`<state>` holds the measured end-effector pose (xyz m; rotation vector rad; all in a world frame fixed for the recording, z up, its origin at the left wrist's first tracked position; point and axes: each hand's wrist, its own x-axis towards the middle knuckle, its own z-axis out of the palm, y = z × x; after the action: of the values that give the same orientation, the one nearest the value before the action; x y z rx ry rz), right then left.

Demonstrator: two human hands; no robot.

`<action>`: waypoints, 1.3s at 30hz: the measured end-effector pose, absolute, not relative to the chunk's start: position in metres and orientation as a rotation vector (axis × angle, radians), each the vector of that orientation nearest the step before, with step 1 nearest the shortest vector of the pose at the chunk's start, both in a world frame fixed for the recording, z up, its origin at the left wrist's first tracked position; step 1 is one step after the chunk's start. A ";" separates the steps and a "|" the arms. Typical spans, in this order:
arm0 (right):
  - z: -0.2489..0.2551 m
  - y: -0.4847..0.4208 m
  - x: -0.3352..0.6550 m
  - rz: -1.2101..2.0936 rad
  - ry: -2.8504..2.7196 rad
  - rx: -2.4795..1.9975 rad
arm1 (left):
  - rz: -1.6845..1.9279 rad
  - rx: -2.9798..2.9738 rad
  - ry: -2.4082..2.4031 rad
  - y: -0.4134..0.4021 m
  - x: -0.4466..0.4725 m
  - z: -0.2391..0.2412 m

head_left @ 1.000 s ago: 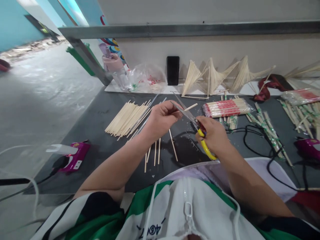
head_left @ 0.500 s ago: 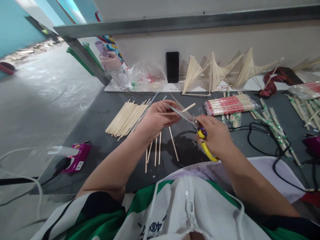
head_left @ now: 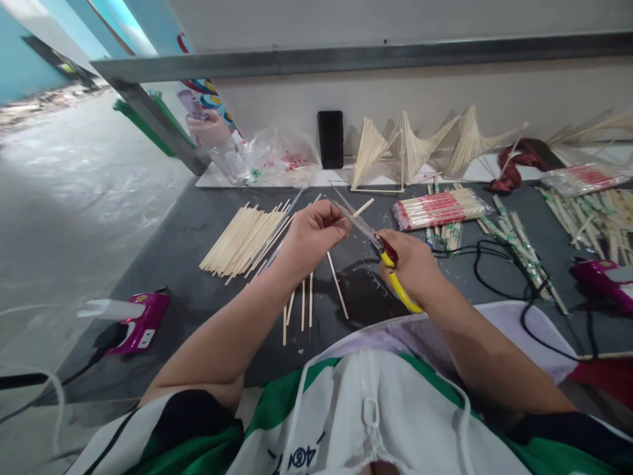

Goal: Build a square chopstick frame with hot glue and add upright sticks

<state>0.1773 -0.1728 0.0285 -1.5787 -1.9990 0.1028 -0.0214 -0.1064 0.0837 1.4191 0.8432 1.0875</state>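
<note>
Evidently both hands are busy above the grey worktop. The left hand has its fingers pinching a pale thin stick, whose free end slants out beyond them toward the upper right. The right hand has its fingers curled around the yellow-handled scissors, and the blades point up and to the left, parted, with the stick crossing them just beside the left fingertips; whether the metal touches the wood, I cannot tell. Below the left wrist, a few loose sticks lie roughly lengthwise on the worktop, and to the left of that forearm rests a dense pile of sticks. Right of the scissors lies a red-banded packet in clear wrapping, partly over some green-marked wrapped sticks, with a black cable looping nearby. Along the back, a black phone stands upright between a clear plastic bag and fan-shaped stick structures.
</note>
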 end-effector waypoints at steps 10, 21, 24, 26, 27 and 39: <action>0.030 -0.178 0.175 -0.017 -2.029 -1.569 | 1.068 1.361 0.816 -0.106 -0.027 0.086; 0.029 -0.180 0.172 0.007 -2.021 -1.562 | 0.838 1.151 0.694 -0.101 -0.033 0.092; 0.028 -0.179 0.173 0.043 -2.013 -1.563 | 0.763 1.122 0.686 -0.097 -0.035 0.090; 0.028 -0.178 0.175 0.086 -2.007 -1.578 | 0.729 1.128 0.695 -0.097 -0.034 0.089; 0.028 -0.178 0.175 0.109 -2.000 -1.594 | 0.731 1.147 0.705 -0.097 -0.033 0.089; 0.028 -0.174 0.176 0.128 -2.017 -1.672 | 1.126 1.446 0.775 -0.105 -0.024 0.072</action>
<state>0.1758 -0.1736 0.0279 -1.6723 -2.0175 0.1282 -0.0243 -0.1053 0.0724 1.4462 0.7747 1.1262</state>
